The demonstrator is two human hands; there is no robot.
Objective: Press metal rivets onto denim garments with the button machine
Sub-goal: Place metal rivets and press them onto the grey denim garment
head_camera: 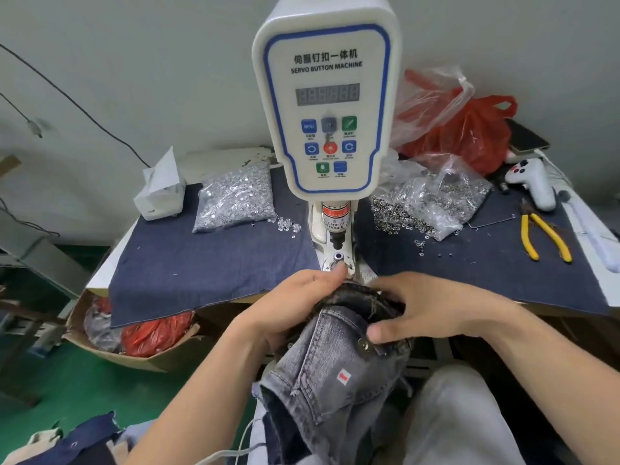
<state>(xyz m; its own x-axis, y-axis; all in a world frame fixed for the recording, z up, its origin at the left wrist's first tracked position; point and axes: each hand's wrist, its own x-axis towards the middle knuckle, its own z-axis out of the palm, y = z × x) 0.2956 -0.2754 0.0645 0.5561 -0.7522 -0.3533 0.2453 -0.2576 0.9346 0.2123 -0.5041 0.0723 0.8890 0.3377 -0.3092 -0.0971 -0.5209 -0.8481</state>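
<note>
Nearest, the faded grey denim garment (pixel 330 357) with a small red tag hangs off the worktop (pixel 208 263) edge over the lap. The left hand (pixel 295 303) has its grip round the bunched waistband; the right hand (pixel 426 310) pinches the denim beside an already set metal rivet (pixel 364 346). This looks like positioning: next, the cloth must slide over the lower die (pixel 338 256). Beyond stands the white, blue-trimmed press (pixel 327 102), reading "SERVO BUTTON MACHINE"; its red label warns about fingers.
</note>
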